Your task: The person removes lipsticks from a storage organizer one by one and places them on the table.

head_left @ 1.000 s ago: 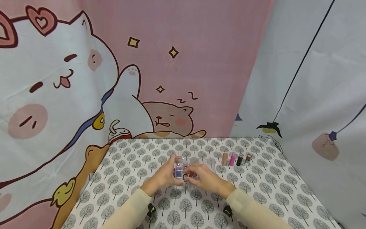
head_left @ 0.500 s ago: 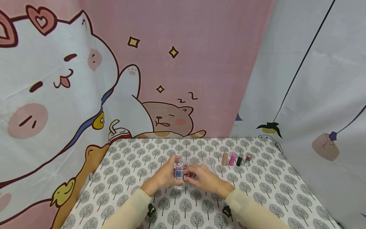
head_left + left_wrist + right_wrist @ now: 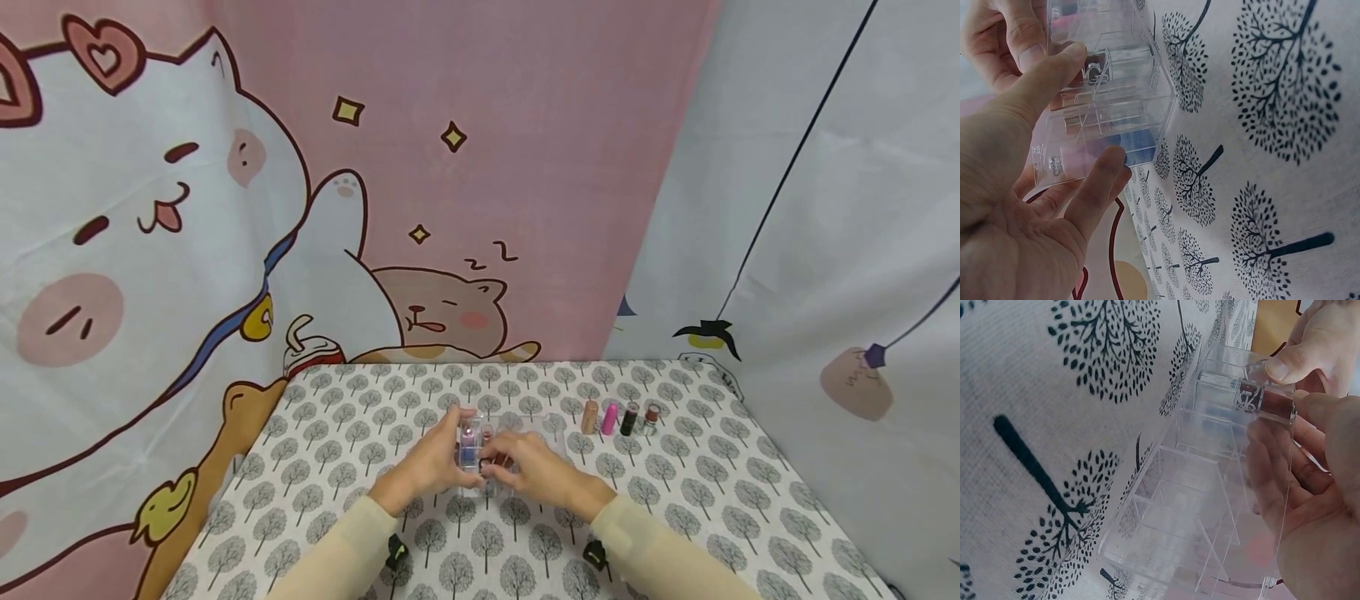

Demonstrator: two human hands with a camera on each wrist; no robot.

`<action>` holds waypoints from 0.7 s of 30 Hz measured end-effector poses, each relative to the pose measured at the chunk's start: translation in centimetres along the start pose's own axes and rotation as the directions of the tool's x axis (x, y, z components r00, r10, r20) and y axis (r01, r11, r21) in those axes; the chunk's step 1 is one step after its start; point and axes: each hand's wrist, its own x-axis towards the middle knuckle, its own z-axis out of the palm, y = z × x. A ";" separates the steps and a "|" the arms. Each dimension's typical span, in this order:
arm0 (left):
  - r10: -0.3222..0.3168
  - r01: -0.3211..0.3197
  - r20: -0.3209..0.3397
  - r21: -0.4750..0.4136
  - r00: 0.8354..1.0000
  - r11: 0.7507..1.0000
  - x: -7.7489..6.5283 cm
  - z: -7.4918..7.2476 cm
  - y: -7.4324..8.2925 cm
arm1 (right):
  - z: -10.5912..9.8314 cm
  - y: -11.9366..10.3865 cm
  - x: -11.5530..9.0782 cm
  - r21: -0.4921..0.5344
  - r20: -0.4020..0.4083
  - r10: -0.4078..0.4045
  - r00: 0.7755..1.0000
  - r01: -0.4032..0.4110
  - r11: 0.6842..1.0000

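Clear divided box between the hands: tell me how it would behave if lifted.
The clear box is probably stiff, as its thin walls stand straight. Its smooth, glossy faces may be slippery. Lifted, it might dip toward its left end, where the tubes are grouped.

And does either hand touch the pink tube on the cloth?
No, left hand and right hand are at the clear organizer, away from the pink tube.

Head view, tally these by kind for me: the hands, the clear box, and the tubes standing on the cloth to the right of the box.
Hands: 2, left hand and right hand
Clear box: 1
Tubes: 4, tan tube, pink tube, black tube, clear tube with reddish-brown top
Total: 7
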 end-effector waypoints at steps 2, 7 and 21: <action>-0.009 0.009 0.002 -0.001 1.000 1.000 0.0 0.1 0.0 | 0.0 0.0 0.0 -0.003 0.001 -0.005 1.000 0.005 1.000; -0.004 0.004 -0.004 0.006 1.000 1.000 0.0 0.2 -0.1 | 0.1 0.0 0.0 -0.013 0.002 -0.008 1.000 0.008 1.000; 0.007 -0.007 -0.010 0.014 1.000 1.000 -0.1 -0.1 0.0 | -0.1 -0.1 0.1 -0.045 -0.013 0.007 1.000 -0.007 0.999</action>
